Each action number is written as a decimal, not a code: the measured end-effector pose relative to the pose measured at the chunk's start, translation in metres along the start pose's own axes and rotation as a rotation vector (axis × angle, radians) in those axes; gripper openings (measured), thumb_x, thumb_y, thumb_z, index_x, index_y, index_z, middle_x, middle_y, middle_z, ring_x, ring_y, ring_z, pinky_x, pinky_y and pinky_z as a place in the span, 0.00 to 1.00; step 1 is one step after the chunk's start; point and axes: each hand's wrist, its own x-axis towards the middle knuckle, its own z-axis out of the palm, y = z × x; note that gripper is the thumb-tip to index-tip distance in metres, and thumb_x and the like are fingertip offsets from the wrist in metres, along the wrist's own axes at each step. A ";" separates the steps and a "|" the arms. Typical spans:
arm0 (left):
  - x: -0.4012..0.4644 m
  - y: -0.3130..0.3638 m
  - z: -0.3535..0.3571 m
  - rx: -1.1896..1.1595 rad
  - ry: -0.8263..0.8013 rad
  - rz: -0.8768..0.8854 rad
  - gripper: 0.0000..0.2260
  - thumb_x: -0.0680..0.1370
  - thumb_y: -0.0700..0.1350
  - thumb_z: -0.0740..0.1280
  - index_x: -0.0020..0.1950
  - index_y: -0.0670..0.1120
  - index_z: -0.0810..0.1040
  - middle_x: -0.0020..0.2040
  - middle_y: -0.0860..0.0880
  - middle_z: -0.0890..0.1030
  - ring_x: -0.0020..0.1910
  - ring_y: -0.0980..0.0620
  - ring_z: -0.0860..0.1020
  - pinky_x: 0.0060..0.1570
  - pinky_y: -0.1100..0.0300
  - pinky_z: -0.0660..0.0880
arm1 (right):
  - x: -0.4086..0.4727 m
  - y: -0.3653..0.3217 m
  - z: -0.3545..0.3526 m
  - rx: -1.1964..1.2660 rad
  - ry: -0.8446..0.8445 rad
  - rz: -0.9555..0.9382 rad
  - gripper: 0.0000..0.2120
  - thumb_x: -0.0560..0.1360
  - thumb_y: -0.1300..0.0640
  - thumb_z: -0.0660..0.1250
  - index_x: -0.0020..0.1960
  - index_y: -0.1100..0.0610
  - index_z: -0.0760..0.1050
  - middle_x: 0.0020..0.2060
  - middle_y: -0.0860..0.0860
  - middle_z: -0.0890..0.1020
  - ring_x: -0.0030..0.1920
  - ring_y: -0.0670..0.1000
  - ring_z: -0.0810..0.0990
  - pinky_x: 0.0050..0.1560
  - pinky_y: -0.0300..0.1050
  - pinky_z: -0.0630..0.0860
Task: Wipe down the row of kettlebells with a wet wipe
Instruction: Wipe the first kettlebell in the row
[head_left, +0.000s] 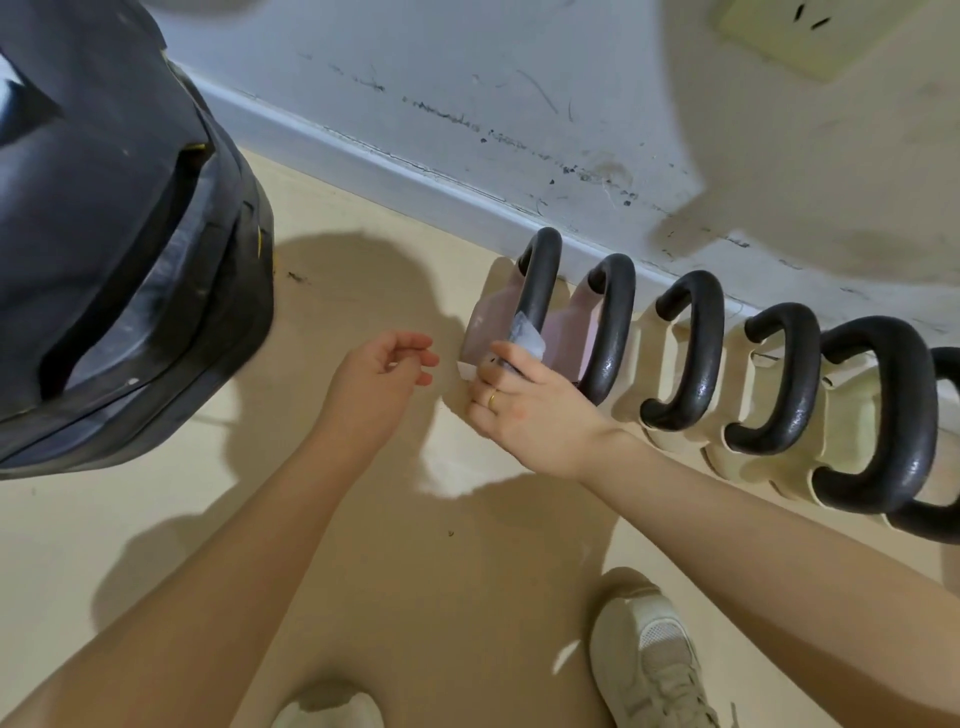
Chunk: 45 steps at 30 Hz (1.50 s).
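Beige floor (363, 519) meets a scuffed wall, kettlebells (685, 353) lined along its base. Her right hand (519, 400) pinches a wet wipe (527, 335) against the end pink kettlebell's handle (540, 280); left hand (379, 374) hovers beside, fingers loosely curled, holding nothing.

Left hand (382, 364) free, fingers loosely curled; right hand (511, 397) ringed, fingers curled in a grip, both forearms outstretched.

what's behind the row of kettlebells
A white baseboard and a scuffed wall run right behind the kettlebells. The floor between them and the baseboard is hidden by their bodies and handles.
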 end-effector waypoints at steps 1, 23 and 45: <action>-0.001 0.001 0.000 -0.005 -0.003 0.006 0.11 0.78 0.35 0.57 0.50 0.47 0.76 0.42 0.54 0.80 0.39 0.55 0.77 0.42 0.63 0.71 | 0.000 0.003 -0.001 0.014 -0.011 -0.008 0.13 0.70 0.62 0.57 0.48 0.56 0.79 0.49 0.51 0.82 0.56 0.55 0.78 0.70 0.53 0.56; -0.008 0.030 0.035 -0.158 -0.177 -0.091 0.12 0.78 0.36 0.56 0.54 0.51 0.73 0.43 0.58 0.79 0.42 0.56 0.79 0.42 0.69 0.76 | 0.051 -0.060 -0.016 1.649 0.637 1.494 0.23 0.75 0.58 0.56 0.69 0.50 0.59 0.64 0.55 0.74 0.63 0.52 0.73 0.66 0.57 0.69; 0.008 0.038 0.052 0.099 -0.262 0.075 0.18 0.75 0.36 0.58 0.50 0.60 0.75 0.43 0.52 0.83 0.44 0.55 0.81 0.47 0.65 0.75 | 0.061 0.031 0.002 1.687 0.451 1.296 0.33 0.68 0.37 0.60 0.67 0.28 0.47 0.66 0.64 0.64 0.64 0.67 0.67 0.56 0.61 0.71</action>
